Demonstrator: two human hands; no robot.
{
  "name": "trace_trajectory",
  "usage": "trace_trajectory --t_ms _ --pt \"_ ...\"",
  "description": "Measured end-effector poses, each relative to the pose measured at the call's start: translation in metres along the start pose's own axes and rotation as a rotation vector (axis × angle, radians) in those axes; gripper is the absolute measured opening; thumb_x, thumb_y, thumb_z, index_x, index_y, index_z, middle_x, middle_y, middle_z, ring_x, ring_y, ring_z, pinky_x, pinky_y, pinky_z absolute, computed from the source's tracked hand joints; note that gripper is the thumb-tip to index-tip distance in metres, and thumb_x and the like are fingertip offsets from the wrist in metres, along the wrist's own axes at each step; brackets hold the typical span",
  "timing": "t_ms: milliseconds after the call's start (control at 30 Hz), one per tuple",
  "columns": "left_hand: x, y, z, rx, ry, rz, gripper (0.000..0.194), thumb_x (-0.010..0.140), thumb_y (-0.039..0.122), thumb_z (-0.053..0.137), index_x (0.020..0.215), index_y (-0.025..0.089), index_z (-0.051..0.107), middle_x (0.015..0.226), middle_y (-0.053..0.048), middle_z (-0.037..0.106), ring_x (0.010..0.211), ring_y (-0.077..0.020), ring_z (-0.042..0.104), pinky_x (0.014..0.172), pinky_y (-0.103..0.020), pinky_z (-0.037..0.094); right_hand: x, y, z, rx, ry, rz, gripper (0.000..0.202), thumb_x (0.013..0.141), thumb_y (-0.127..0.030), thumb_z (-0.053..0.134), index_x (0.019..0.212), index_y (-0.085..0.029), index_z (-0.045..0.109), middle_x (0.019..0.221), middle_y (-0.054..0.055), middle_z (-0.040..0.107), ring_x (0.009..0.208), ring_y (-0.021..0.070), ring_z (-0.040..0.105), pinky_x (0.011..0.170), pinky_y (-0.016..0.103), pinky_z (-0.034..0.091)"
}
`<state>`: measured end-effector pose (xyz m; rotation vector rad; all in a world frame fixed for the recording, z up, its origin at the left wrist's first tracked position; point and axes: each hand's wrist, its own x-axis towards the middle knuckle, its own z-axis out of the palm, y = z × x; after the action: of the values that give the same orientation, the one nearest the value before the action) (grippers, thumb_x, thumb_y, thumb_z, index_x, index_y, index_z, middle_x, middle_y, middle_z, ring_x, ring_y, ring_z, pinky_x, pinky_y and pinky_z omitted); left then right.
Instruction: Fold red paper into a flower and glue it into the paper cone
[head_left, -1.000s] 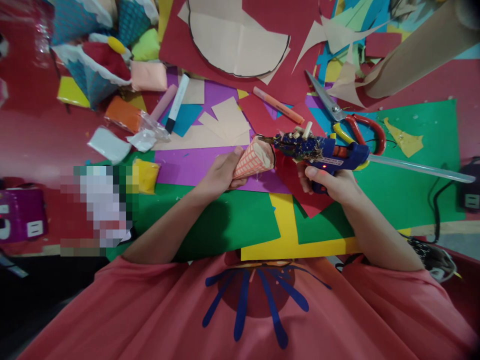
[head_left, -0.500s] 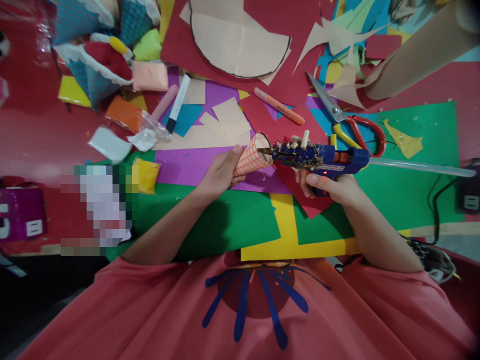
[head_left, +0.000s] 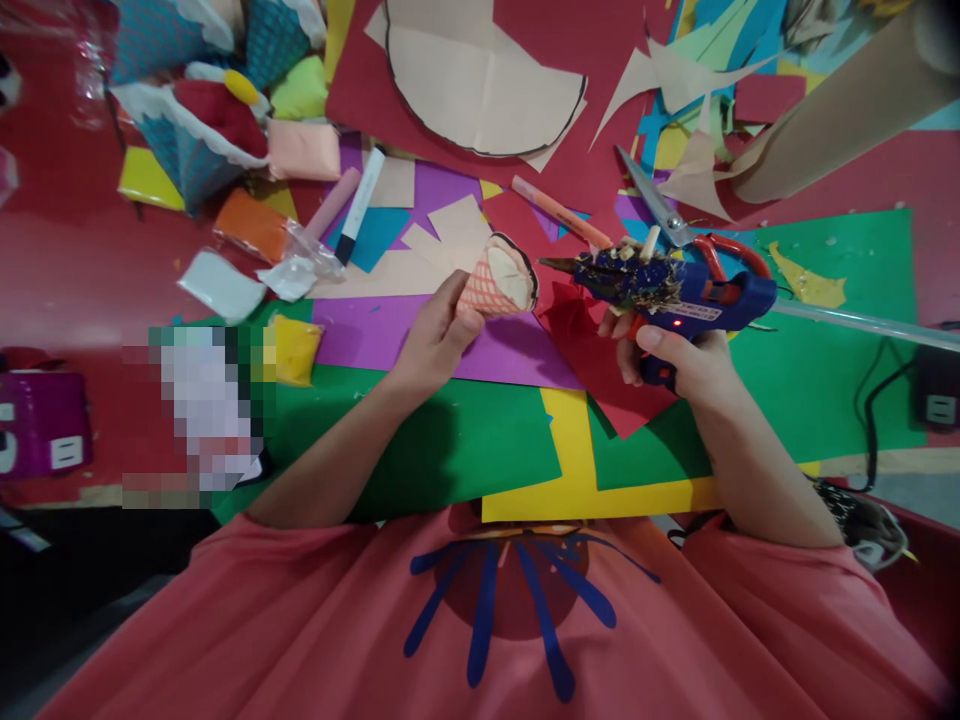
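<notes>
My left hand [head_left: 442, 335] is closed around a paper cone [head_left: 484, 287] with an orange grid pattern. Its wide, dark-edged mouth faces right and shows a pale inside. My right hand [head_left: 679, 360] grips a blue hot glue gun [head_left: 694, 290] by its handle, fingers wrapped near the trigger. The gun's nozzle points left and stands just short of the cone's rim, not touching it. Dried glue and debris crust its front, and a small red light glows on its side. A clear glue stick [head_left: 862, 322] juts out of its rear.
Scissors [head_left: 664, 205] with red and yellow handles lie behind the gun. An orange marker [head_left: 559, 212] and a white marker [head_left: 361, 205] rest on paper scraps. Blue cones [head_left: 187, 150] and clay packets [head_left: 304, 150] crowd the upper left. A brown paper roll [head_left: 832, 120] lies upper right.
The glue gun has drawn back to the right, its nozzle coming out of the cone's mouth. My left hand has turned the cone, so its opening shows more.
</notes>
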<state>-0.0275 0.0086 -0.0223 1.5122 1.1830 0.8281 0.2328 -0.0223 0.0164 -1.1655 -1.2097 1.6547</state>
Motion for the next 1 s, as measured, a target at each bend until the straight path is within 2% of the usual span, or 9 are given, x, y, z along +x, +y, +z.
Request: trace_trajectory --t_ms 100,133,333,467,600,767,833,1000 --pt "0.001 -0.003 0.0 0.102 0.055 0.163 0.062 0.079 0.079 0.047 0.094 0.019 0.053 0.079 -0.002 0.052 0.068 -0.0127 0.048 0.061 -0.026 0.039 0.0 0.001 -0.001 0.002 -0.026 0.004 0.03 0.081 -0.048 0.071 0.087 -0.019 0.064 0.063 -0.001 0.064 0.045 0.0088 0.056 0.044 0.024 0.04" --pt "0.001 -0.004 0.0 0.133 0.055 0.179 0.061 0.079 0.078 0.048 0.095 0.019 0.053 0.082 -0.002 0.054 0.071 -0.0132 0.051 0.063 -0.026 0.041 -0.001 0.001 -0.001 0.004 -0.035 0.009 0.029 0.082 -0.047 0.07 0.087 -0.019 0.064 0.059 -0.002 0.063 0.045 0.0091 0.056 0.045 0.024 0.039" --pt "0.001 -0.009 0.001 0.207 0.015 0.155 0.057 0.08 0.072 0.053 0.102 0.019 0.048 0.091 -0.002 0.057 0.079 -0.014 0.058 0.068 -0.024 0.046 -0.002 0.0 -0.001 0.0 -0.023 0.032 0.033 0.08 -0.051 0.07 0.087 -0.019 0.064 0.063 -0.001 0.063 0.046 0.0084 0.055 0.045 0.024 0.04" --pt "0.002 -0.011 0.002 0.202 0.015 0.182 0.052 0.081 0.066 0.057 0.102 0.02 0.045 0.092 -0.003 0.058 0.081 -0.0147 0.06 0.069 -0.025 0.047 0.0 -0.003 0.002 -0.065 0.007 0.043 0.04 0.074 -0.059 0.072 0.08 -0.02 0.064 0.055 -0.002 0.061 0.042 0.0104 0.053 0.042 0.026 0.041" --pt "0.002 -0.014 0.001 0.227 0.028 0.179 0.044 0.08 0.054 0.062 0.103 0.02 0.045 0.093 -0.003 0.059 0.083 -0.0154 0.062 0.068 -0.025 0.048 0.001 -0.004 0.004 -0.123 0.042 0.054 0.04 0.072 -0.061 0.072 0.075 -0.022 0.062 0.055 -0.002 0.061 0.041 0.0113 0.053 0.042 0.028 0.042" --pt "0.001 -0.016 0.0 0.27 0.061 0.111 0.041 0.076 0.041 0.068 0.102 0.02 0.044 0.091 -0.001 0.058 0.079 -0.0134 0.062 0.067 -0.024 0.047 -0.001 0.002 0.002 -0.143 0.069 0.068 0.041 0.072 -0.063 0.072 0.072 -0.023 0.061 0.052 -0.002 0.06 0.043 0.0126 0.055 0.042 0.029 0.042" --pt "0.001 -0.016 0.0 0.276 0.085 0.104 0.04 0.075 0.039 0.068 0.101 0.021 0.043 0.088 0.0 0.057 0.074 -0.012 0.06 0.064 -0.024 0.045 -0.002 0.005 0.001 -0.151 0.086 0.073 0.041 0.072 -0.063 0.072 0.073 -0.023 0.06 0.053 -0.001 0.06 0.044 0.0133 0.055 0.043 0.029 0.042" --pt "0.002 -0.012 -0.003 0.285 0.147 0.207 0.043 0.076 0.043 0.069 0.103 0.022 0.043 0.089 0.0 0.058 0.071 -0.0119 0.06 0.061 -0.024 0.044 -0.002 0.007 0.0 -0.163 0.083 0.072 0.039 0.075 -0.06 0.071 0.072 -0.023 0.059 0.054 -0.001 0.058 0.046 0.0137 0.055 0.043 0.029 0.043"
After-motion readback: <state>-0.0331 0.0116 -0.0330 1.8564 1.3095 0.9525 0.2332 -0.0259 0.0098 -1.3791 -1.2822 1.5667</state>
